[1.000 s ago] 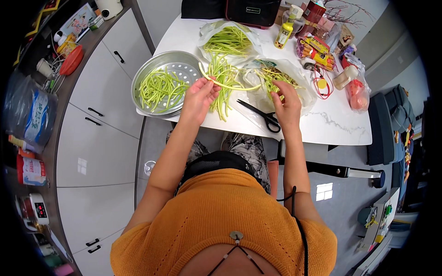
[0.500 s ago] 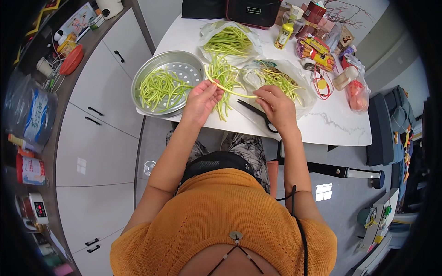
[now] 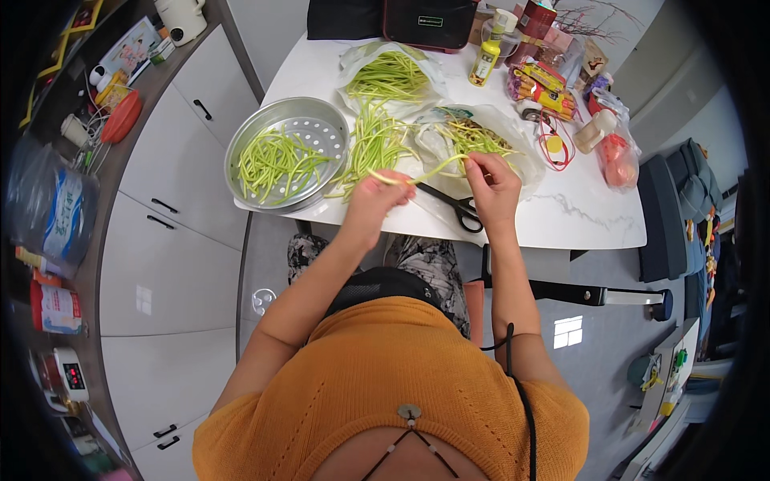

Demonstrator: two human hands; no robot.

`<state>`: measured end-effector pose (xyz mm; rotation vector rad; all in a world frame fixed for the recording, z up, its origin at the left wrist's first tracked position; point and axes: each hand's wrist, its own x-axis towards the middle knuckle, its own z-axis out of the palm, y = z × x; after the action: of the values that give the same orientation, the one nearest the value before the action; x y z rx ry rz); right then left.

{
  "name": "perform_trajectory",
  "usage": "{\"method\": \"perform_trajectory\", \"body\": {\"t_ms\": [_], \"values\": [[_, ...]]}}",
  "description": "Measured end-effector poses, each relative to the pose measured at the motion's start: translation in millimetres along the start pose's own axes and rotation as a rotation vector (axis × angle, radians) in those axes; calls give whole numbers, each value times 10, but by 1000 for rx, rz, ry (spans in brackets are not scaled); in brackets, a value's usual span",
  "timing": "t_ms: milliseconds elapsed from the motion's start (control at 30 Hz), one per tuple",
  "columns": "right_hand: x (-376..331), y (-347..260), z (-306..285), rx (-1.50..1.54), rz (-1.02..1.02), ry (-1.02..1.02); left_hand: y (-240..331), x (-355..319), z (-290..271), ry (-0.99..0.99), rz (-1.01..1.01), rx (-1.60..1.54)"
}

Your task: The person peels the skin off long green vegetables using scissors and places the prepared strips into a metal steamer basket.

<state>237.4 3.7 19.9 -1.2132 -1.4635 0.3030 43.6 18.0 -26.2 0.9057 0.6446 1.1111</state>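
Observation:
A long pale-green garlic scape (image 3: 435,171) is stretched between my hands above the table's near edge. My left hand (image 3: 380,197) pinches it close to one end, and my right hand (image 3: 491,178) grips the other end. Beneath them lie black-handled scissors (image 3: 463,210), partly covered by my hands. Left of my hands, a pile of garlic scapes (image 3: 375,143) lies loose on the table. Further left stands a round metal steamer pan (image 3: 314,132) with holes in its base, holding cut green pieces (image 3: 277,164). A plastic bag (image 3: 525,152) with trimmed ends lies behind my right hand.
An open bag of garlic scapes (image 3: 391,76) lies at the back of the white table (image 3: 585,212). A yellow bottle (image 3: 484,62), packaged sausages (image 3: 541,90), a red cable (image 3: 555,144) and a bag of round red fruit (image 3: 616,160) crowd the right. Cabinets (image 3: 172,264) run along the left.
My left hand has moved right and lower, nearer my right hand, and its end of the scape has come down with it. The loose pile shows more fully now.

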Motion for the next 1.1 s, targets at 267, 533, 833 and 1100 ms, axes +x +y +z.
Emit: {"method": "perform_trajectory", "body": {"t_ms": [267, 533, 833, 1100], "values": [[-127, 42, 108, 453, 399, 69, -176, -260, 409, -133, 126, 477], [-24, 2, 21, 540, 429, -97, -102, -208, 276, -24, 100, 384], [-21, 166, -120, 1329, 643, -503, 35, -106, 7, -77, -60, 66], [-38, 272, -139, 1435, 573, -742, 52, -115, -29, -120, -87, 32]]}}
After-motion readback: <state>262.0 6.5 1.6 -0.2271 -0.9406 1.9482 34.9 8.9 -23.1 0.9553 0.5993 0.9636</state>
